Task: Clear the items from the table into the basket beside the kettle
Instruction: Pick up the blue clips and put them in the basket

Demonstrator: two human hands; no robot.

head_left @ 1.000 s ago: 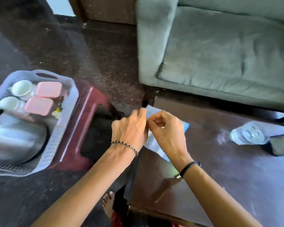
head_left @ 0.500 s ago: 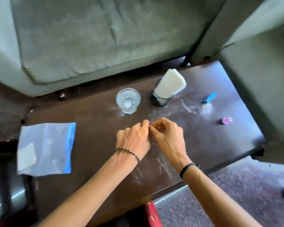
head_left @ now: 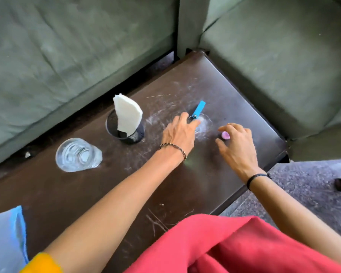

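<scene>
Nearest the camera, red cloth (head_left: 224, 247) covers the lap, and a clear plastic bag (head_left: 6, 237) with a blue edge lies at the near left corner of the dark, scratched worktop (head_left: 98, 194). Both arms reach out over it.

The right hand (head_left: 237, 143) hangs over a small pink item (head_left: 225, 135), fingers spread and curled, not yet closed on it; the item sits on the worktop at the fingertips. The left hand (head_left: 180, 133) is also loosely open, its fingertips touching the near end of a small blue tool (head_left: 197, 111) that lies flat (it may be a nail clipper, too small to be sure).

Both things are small and low, so a pinch between thumb and forefinger should serve better than a whole-hand grab; sliding the blue tool slightly first would likely help lift its end.

To the left stand a black mesh cup (head_left: 126, 133) holding white napkins (head_left: 127, 113), and beyond the left forearm a glass (head_left: 78, 155). Neither blocks the reach, though a careless left elbow could tip the glass. The green sofa (head_left: 67, 52) wraps the far edges. The basket and kettle are out of view.
</scene>
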